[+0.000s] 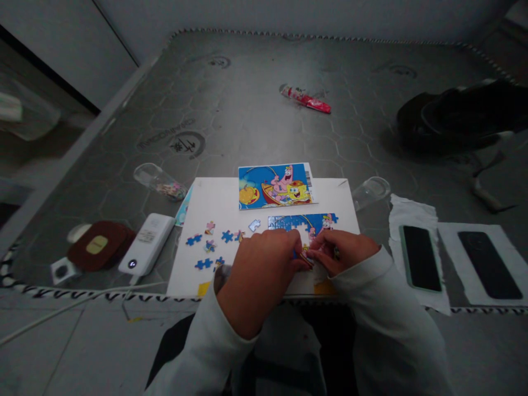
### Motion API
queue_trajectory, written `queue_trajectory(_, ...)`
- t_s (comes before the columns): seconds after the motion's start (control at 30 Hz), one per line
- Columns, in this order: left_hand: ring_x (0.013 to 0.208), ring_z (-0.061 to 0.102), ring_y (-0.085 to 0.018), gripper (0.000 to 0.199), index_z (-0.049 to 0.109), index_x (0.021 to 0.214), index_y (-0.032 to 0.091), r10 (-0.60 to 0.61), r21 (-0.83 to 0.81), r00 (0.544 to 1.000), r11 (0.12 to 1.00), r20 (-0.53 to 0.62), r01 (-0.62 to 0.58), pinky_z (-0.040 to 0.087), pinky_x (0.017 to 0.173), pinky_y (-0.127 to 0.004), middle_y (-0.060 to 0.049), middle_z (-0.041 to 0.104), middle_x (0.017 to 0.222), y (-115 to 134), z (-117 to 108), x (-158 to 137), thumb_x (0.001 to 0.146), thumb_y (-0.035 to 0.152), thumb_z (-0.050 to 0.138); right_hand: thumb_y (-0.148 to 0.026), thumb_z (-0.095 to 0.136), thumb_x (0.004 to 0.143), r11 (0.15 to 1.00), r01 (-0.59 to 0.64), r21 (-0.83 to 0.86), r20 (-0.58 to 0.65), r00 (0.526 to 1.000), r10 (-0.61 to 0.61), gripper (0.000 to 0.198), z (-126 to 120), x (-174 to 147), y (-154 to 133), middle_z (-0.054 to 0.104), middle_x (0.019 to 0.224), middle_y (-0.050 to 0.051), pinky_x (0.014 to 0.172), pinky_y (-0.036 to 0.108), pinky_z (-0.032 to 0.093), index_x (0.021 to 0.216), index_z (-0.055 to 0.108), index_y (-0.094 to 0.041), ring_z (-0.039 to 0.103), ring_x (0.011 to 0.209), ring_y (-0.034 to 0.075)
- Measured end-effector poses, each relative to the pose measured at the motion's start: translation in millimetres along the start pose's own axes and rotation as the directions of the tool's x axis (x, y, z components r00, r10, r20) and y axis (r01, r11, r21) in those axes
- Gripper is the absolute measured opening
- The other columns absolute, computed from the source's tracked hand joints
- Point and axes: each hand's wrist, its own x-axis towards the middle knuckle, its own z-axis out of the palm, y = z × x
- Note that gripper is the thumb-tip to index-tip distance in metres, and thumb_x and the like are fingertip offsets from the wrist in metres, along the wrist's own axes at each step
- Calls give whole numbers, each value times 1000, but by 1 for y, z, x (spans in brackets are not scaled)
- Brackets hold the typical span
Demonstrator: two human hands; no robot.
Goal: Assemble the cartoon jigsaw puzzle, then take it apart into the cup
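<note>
A partly joined jigsaw puzzle (284, 221) lies on a white board (190, 220), its top strip joined and its lower part mostly covered by my hands. My left hand (264, 264) is closed, thumb and fingertips pressed at a puzzle piece (304, 258) near the puzzle's lower edge. Touching the same spot from the right, my right hand (346, 250) is closed in a pinch. The fingers hide most of that piece. Loose jigsaw pieces (227, 236) are scattered left of the puzzle. Behind it lies a picture card (274, 187) with a cartoon boat scene.
Clear containers stand left (159, 181) and right (371, 192) of the board. A white power bank (146, 245) with a cable and a brown case (101, 245) are at left. Two phones, one green-edged (419, 258), one dark (489, 264), lie right. Farther back are a red packet (307, 100) and black bag (454, 118).
</note>
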Motion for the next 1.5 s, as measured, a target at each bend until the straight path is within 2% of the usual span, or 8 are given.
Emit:
queue_trajectory(0.1, 80, 67, -25, 24, 65, 90, 27, -3, -8, 1000, 1000, -4, 3, 36, 61, -32, 0, 72, 86, 0, 0, 0, 81, 48, 72, -33, 68, 81, 1000, 15, 3, -35, 999, -15, 8, -4, -2, 3, 66, 66, -3, 59, 26, 35, 81, 69, -25, 57, 61, 13)
queue_trajectory(0.3, 77, 66, -25, 22, 64, 86, 27, -7, -25, 1000, 1000, -17, 7, 35, 60, -32, 1, 71, 83, 1, 0, 0, 80, 46, 73, -37, 65, 86, 999, 18, -32, -280, 960, -27, 16, -24, -11, 7, 65, 65, -2, 54, 25, 32, 86, 73, -23, 55, 56, 10)
queue_trajectory(0.4, 76, 66, -25, 21, 65, 86, 27, -6, -22, 1000, 1000, -13, 5, 35, 60, -32, 0, 71, 81, 1, 1, 1, 79, 45, 74, -34, 67, 83, 1000, 15, 7, -246, 969, -13, 11, -21, -8, 0, 64, 63, -4, 55, 25, 32, 86, 72, -24, 56, 57, 11)
queue_trajectory(0.6, 77, 68, -26, 22, 65, 87, 26, -2, 16, 1000, 1000, 9, 2, 36, 60, -33, -1, 72, 84, 1, -1, 2, 83, 47, 70, -31, 69, 78, 995, -35, 98, -64, 997, 41, 5, -1, 2, -9, 63, 63, -5, 59, 26, 35, 80, 70, -27, 56, 59, 11)
queue_trajectory(0.87, 76, 67, -26, 23, 65, 88, 27, -2, 9, 1000, 1000, -3, 2, 36, 60, -32, 0, 72, 82, 1, 1, 2, 79, 47, 74, -35, 69, 80, 990, -113, 87, -123, 985, 124, 11, -14, -3, 4, 62, 61, -5, 54, 24, 34, 86, 73, -26, 55, 56, 11)
queue_trajectory(1.13, 75, 65, -23, 21, 65, 87, 26, 3, -24, 1000, 1000, -16, -3, 33, 59, -31, -1, 71, 82, 1, 2, 2, 83, 47, 70, -34, 70, 79, 984, -139, 111, -82, 985, 149, 11, -12, -3, 7, 62, 58, -5, 55, 24, 34, 82, 70, -23, 57, 55, 11)
queue_trajectory(1.33, 78, 63, -19, 12, 66, 92, 26, -69, -48, 992, 997, -104, 65, 32, 59, -30, -1, 69, 94, 10, 7, 5, 93, 33, 57, -34, 70, 79, 986, -124, 115, -86, 987, 135, 12, -11, -3, 8, 62, 58, -5, 54, 23, 35, 81, 69, -23, 57, 55, 11)
queue_trajectory(1.5, 84, 64, -20, 12, 65, 89, 27, -144, -60, 984, 989, -108, 138, 34, 62, -30, 1, 69, 93, 15, 12, 5, 93, 34, 57, -34, 70, 79, 985, -151, 81, -64, 986, 156, 11, -13, -3, 6, 63, 60, -5, 54, 23, 33, 82, 70, -23, 57, 56, 11)
